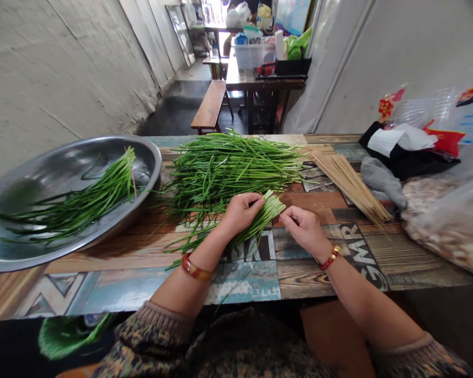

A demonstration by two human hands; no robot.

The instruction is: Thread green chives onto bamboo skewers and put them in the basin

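My left hand (241,211) is closed around a small bunch of garlic chives (274,203), its pale cut ends facing right. Close by those ends, my right hand (302,226) pinches what looks like a thin bamboo skewer, almost wholly hidden by the fingers. A large pile of loose garlic chives (232,163) lies just beyond my hands. To the right, a bundle of bamboo skewers (350,184) rests on the table. Inside the steel basin (153,157) at left lies another bunch of chives (102,191), with a skewer through its stem end.
The patchwork-patterned table (244,286) has its front edge close to my body. A clear bag of pale pieces (449,220), a grey cloth (382,178) and a black bag (410,157) crowd the right side. Farther back stand a bench (211,105) and a second table (236,79).
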